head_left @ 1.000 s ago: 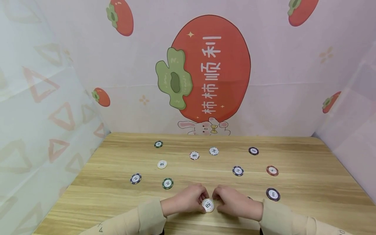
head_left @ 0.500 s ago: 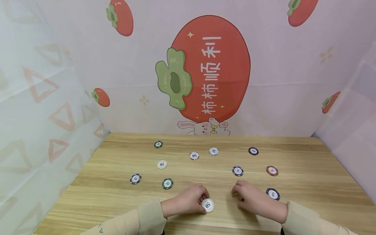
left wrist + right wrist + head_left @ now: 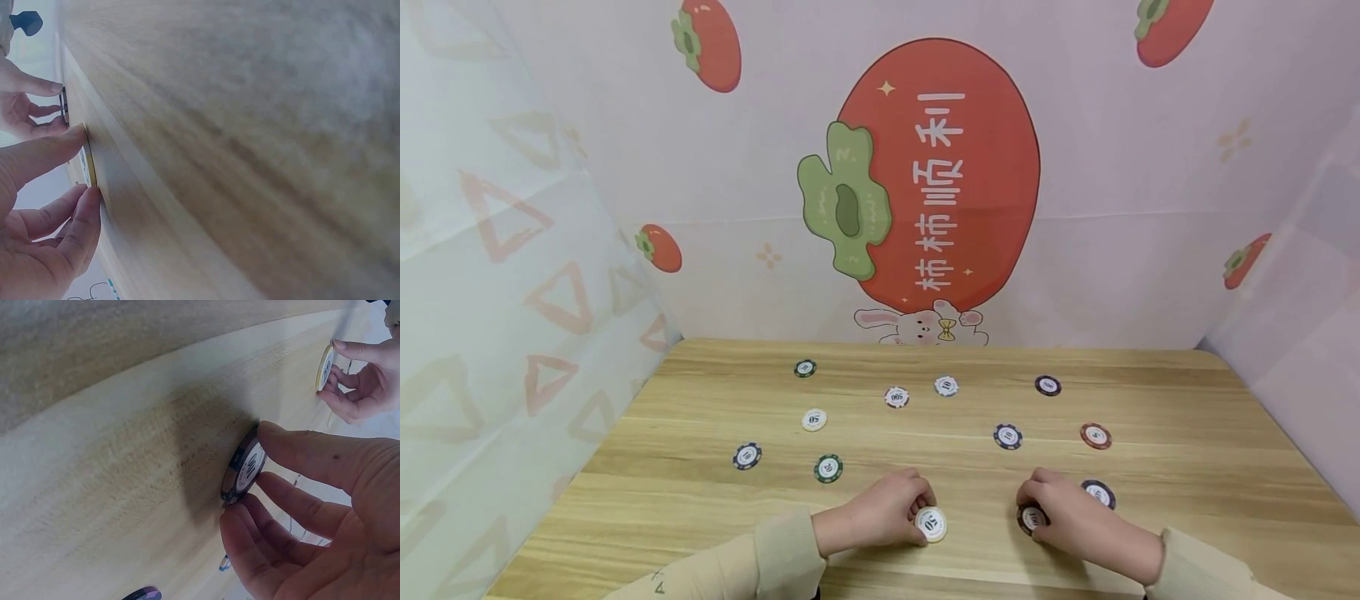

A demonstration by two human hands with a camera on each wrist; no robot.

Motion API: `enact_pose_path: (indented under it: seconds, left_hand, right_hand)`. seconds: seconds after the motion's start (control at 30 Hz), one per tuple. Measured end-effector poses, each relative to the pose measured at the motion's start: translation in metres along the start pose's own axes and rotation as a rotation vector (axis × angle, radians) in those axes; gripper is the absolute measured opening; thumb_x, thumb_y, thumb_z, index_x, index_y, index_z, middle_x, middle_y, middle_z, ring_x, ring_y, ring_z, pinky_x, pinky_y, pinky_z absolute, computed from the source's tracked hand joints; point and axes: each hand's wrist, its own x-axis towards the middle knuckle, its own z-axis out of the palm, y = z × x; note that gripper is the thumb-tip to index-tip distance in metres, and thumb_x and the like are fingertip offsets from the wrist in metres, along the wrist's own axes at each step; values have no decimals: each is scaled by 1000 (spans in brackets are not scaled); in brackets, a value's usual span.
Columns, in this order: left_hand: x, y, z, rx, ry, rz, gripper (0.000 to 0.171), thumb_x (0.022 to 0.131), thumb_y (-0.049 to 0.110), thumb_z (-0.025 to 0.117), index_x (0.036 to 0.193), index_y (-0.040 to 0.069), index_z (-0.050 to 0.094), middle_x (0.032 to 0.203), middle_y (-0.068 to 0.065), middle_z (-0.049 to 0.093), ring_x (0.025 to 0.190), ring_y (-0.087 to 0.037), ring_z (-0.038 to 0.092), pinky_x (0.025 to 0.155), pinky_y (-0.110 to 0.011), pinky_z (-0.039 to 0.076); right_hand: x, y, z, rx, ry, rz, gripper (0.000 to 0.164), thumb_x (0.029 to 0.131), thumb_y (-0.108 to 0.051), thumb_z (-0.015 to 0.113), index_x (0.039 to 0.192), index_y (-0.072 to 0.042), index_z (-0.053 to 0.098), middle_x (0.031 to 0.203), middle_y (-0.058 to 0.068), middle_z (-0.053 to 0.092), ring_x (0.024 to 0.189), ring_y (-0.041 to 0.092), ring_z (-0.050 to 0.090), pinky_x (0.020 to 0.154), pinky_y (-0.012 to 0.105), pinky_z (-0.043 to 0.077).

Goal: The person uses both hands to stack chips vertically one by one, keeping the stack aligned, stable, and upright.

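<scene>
My left hand (image 3: 887, 510) pinches a white poker chip (image 3: 932, 525) with a yellow edge, marked 50, between thumb and fingers near the table's front. In the left wrist view the yellow-edged chip (image 3: 87, 164) lies close against the wood. To the right, my right hand (image 3: 1071, 518) pinches a dark poker chip (image 3: 1032, 519) marked 100 by its edges. From the right wrist, that dark chip (image 3: 245, 465) shows between thumb and fingertips, close over the table with a shadow beside it. A dark purple 500 chip (image 3: 1098, 493) lies just behind the right hand, partly covered by it.
Several more chips lie spread over the wooden table (image 3: 1187, 417), among them a green 20 chip (image 3: 828, 468), a blue 10 chip (image 3: 1007, 436), a red 5 chip (image 3: 1096, 435) and a white 50 chip (image 3: 814, 419). Printed cloth walls (image 3: 745, 275) border the table behind and at both sides.
My right hand has moved right, away from the white chip, and now pinches the dark 100 chip. My left hand stays in place on the white 50 chip.
</scene>
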Motion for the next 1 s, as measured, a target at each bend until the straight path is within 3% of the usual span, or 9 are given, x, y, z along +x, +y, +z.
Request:
enact_pose_path:
  seconds: [0.3,0.53,0.77,1.0]
  left_hand:
    - [0,-1,1,-10,9,6,34,64,16,82,91,10,63,80,11,48,71,3,45,64,-11,40]
    - [0,-2,1,1,5,20,34,64,17,82,91,11,63,80,11,48,71,3,45,64,-11,40]
    - [-1,-2,1,4,8,17,34,64,17,82,92,11,63,80,12,48,71,3,45,64,-12,40]
    - [-1,-2,1,-10,9,24,33,65,16,81,92,10,63,81,11,48,71,3,45,64,-11,40]
  right_hand:
    - [1,0,2,22,15,43,28,63,-7,79,85,-8,61,83,-4,48,73,8,49,62,26,45]
    - [2,-6,-1,30,71,70,33,58,-2,76,76,-14,52,78,-5,42,69,7,41,57,23,39]
    - [6,-13,-6,84,50,72,26,66,3,71,71,-14,52,70,-7,44,62,4,39,53,22,35]
    - [13,-18,-8,108,31,35,22,69,6,69,71,-12,57,67,-8,52,60,1,42,51,21,39]
